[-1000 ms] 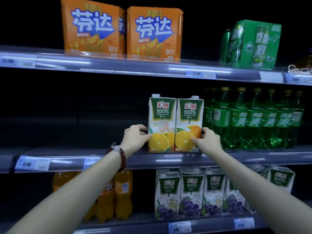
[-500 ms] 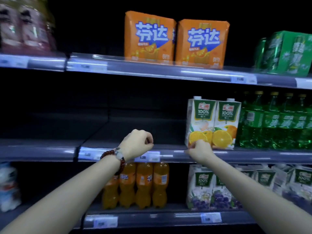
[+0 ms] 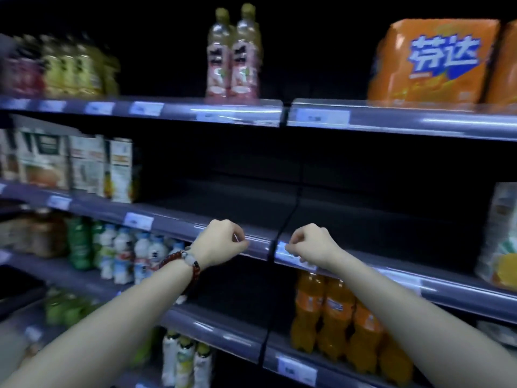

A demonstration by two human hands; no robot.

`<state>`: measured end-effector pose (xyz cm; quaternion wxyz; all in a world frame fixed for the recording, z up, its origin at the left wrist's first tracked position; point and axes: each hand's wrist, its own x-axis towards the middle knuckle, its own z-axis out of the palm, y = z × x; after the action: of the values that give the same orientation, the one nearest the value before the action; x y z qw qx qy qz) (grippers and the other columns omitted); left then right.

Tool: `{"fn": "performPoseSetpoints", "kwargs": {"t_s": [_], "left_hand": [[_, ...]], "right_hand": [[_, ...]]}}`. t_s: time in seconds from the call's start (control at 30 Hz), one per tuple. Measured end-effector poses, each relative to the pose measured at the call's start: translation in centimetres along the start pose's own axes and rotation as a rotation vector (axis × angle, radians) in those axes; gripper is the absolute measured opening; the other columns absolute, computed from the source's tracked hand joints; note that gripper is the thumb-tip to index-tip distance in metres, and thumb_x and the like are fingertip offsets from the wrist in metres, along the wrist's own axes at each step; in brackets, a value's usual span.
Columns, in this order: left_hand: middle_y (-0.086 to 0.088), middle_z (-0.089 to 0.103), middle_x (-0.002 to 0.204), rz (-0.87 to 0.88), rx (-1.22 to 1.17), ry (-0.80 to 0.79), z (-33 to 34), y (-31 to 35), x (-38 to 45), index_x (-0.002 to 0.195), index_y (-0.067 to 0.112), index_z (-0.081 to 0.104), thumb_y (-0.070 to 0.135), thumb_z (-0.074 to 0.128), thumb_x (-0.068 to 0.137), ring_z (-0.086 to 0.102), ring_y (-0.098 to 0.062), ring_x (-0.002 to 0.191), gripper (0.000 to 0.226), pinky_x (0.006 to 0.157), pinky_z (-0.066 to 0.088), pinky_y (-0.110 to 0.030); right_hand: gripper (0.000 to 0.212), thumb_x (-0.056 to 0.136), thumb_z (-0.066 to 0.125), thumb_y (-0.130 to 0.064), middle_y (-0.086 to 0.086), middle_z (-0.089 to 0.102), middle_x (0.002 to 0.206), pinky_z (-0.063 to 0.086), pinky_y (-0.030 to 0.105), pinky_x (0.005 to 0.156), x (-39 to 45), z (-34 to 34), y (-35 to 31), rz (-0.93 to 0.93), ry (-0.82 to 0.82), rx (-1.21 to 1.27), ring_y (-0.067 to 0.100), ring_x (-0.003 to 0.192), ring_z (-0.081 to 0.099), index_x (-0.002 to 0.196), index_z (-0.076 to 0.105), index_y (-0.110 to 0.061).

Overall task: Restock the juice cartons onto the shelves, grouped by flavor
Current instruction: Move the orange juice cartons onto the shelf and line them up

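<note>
Both hands — left, right — curled, holding nothing; orange-printed juice carton far right, blurred.

You're shooting in dim light: shelf backs go to near black, and bluish glare streaks run along the shelf edge strips. Heavy motion blur smears the bottles top left and the cartons below them; price labels unreadable. Wide-angle bends the shelf lines toward the edges.

Orange multipack on top shelf, two pink bottles, orange soda bottles below
</note>
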<state>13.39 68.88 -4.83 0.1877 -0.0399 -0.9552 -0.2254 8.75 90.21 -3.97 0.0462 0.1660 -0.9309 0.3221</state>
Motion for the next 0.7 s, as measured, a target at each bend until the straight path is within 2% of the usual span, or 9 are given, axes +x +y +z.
{"fn": "performPoseSetpoints", "kwargs": {"t_s": [0.07,0.17,0.33,0.57,0.7], "left_hand": [[0.001,0.072,0.081,-0.04,0.037,0.015,-1.4,-2.8,0.1,0.082,0.021,0.074,0.032,0.06,0.084,0.066,-0.017,0.08,0.018,0.074,0.056,-0.036],[0.0,0.072,0.083,-0.091,0.089,0.036,-3.4,-6.6,0.7,0.083,0.021,0.074,0.032,0.06,0.084,0.065,-0.017,0.084,0.018,0.077,0.054,-0.034],[0.0,0.069,0.076,-0.132,0.131,0.068,-6.0,-12.3,2.8,0.085,0.016,0.074,0.03,0.06,0.086,0.062,-0.017,0.076,0.02,0.065,0.047,-0.026],[-0.001,0.065,0.068,-0.185,0.156,0.086,-9.3,-18.9,6.0,0.077,0.017,0.068,0.031,0.058,0.091,0.061,-0.017,0.066,0.021,0.064,0.052,-0.035],[0.01,0.055,0.057,-0.227,0.19,0.104,-10.9,-22.9,7.1,0.075,0.019,0.064,0.029,0.059,0.091,0.052,-0.004,0.056,0.021,0.056,0.044,-0.025]], "right_hand": [[0.011,0.082,0.064,-0.018,0.006,0.066,0.075,0.052,0.031,0.067,2.0,2.2,-2.3,-0.054,-0.019,0.023,0.02,0.069,0.061,0.076,0.069,-0.01],[0.01,0.081,0.062,-0.017,0.004,0.066,0.073,0.053,0.03,0.063,5.1,5.3,-5.7,-0.118,-0.058,0.068,0.019,0.065,0.061,0.076,0.069,-0.013],[0.01,0.084,0.064,-0.019,0.0,0.064,0.069,0.05,0.027,0.062,10.8,9.9,-10.8,-0.243,-0.102,0.113,0.015,0.064,0.06,0.078,0.069,-0.013],[0.011,0.085,0.067,-0.022,-0.003,0.059,0.062,0.044,0.023,0.056,18.1,14.6,-16.9,-0.334,-0.149,0.158,0.013,0.061,0.057,0.078,0.069,-0.014],[0.01,0.084,0.067,-0.022,0.0,0.064,0.07,0.049,0.026,0.065,21.0,17.6,-19.4,-0.355,-0.168,0.148,0.016,0.067,0.06,0.08,0.07,-0.013]]}}
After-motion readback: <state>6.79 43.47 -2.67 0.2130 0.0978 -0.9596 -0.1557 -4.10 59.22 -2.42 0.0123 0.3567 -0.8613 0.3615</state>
